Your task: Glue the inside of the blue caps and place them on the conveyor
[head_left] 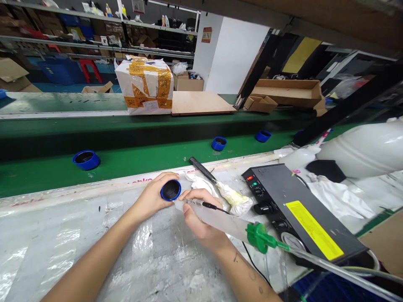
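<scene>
My left hand point(153, 196) is wrapped round a small blue ring-shaped cap point(170, 190), held with its dark opening facing me. My right hand point(197, 214) grips a clear glue syringe point(220, 220) with a green end fitting point(257, 237), its tip pointing at the cap's edge. A clear hose point(330, 268) runs from the fitting off to the right. Both hands hover over a plastic-covered work surface point(94, 218).
A black dispenser controller point(292, 207) with a yellow label sits at the right. A dark brush point(203, 170) lies on a smeared white rag point(233, 197). More blue caps point(86, 160) point(219, 143) point(263, 136) rest on the green conveyor belt point(141, 157). A taped box point(145, 85) stands behind.
</scene>
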`<state>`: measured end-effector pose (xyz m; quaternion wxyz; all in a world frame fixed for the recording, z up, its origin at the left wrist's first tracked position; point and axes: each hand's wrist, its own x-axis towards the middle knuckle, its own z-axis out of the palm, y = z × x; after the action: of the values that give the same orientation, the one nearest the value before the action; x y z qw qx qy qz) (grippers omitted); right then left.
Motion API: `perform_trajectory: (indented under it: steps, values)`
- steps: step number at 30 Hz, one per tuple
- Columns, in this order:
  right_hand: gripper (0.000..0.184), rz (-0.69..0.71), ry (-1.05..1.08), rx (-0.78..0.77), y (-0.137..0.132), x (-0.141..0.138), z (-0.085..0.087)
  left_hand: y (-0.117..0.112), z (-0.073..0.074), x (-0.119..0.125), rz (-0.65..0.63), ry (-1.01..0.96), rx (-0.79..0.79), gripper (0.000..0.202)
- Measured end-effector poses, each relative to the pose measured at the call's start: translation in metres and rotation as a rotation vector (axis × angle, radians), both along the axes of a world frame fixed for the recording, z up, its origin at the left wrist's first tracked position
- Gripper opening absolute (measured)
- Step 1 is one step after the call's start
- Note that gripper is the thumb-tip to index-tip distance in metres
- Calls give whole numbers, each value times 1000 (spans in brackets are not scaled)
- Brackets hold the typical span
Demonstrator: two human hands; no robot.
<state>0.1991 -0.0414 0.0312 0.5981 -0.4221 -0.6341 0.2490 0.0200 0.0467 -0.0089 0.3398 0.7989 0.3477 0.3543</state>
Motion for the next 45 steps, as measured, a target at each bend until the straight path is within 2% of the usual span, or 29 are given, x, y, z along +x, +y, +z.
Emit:
perform_trajectory:
  steps: [11, 19, 26, 45]
  values:
    - [13, 2, -46, -34, -3, -4, 9, -1, -2, 0, 2, 25, 69, 44]
    - [14, 23, -61, -37, -3, -4, 6, -1, 0, 1, -11, 27, 40, 38]
    - [15, 35, -77, -50, -4, -3, 3, -1, -1, 1, -16, 21, 40, 43]
    - [18, 21, -5, -12, -3, -9, 8, -1, 3, 1, -51, 7, 15, 40]
